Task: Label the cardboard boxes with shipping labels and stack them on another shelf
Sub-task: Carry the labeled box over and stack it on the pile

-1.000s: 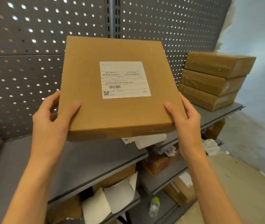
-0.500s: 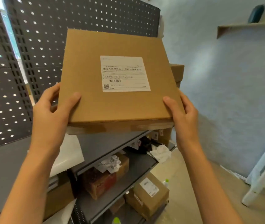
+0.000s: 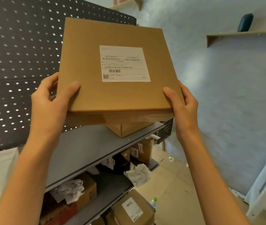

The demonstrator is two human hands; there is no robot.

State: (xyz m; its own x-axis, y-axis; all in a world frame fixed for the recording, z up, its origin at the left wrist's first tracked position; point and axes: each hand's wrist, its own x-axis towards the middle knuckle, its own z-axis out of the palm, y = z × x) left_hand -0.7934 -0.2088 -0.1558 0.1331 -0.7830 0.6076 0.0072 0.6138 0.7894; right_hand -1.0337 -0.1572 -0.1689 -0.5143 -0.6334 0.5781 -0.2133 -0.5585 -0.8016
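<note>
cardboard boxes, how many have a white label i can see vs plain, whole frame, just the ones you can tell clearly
Boxes with a visible white label: 3 (held box, lower-shelf box, bottom box)
Boxes with no label showing: 2 (box on the top shelf, box under crumpled paper)
Total: 5

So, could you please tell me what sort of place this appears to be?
Probably a small stockroom or parcel-packing area: both hands hold a flat brown cardboard box bearing a white printed shipping label, in front of grey metal shelving with a perforated back panel, more cartons below.
</note>
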